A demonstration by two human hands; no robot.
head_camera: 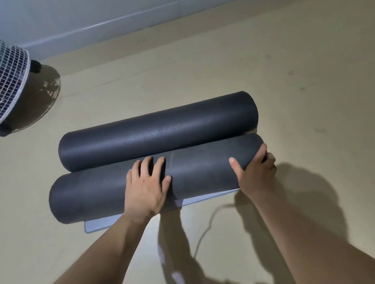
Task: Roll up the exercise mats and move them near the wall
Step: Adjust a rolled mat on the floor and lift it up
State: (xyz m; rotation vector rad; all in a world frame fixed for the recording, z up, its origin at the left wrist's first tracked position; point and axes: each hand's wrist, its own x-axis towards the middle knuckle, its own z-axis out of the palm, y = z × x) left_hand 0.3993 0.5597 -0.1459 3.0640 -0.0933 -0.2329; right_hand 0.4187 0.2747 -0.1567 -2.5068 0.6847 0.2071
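Two dark grey rolled exercise mats lie side by side on the beige floor. The far roll (157, 130) is fully rolled and lies free. The near roll (93, 191) touches it, and a light grey strip of its unrolled end (99, 224) sticks out underneath toward me. My left hand (146, 188) rests flat on top of the near roll near its middle, fingers spread. My right hand (256, 170) grips the right end of the near roll, thumb on top and fingers curled over the far side.
A white wall with a skirting board (130, 20) runs along the back. A floor fan with a white wire cage (1, 87) stands at the far left. A thin cable (207, 226) lies on the floor between my arms.
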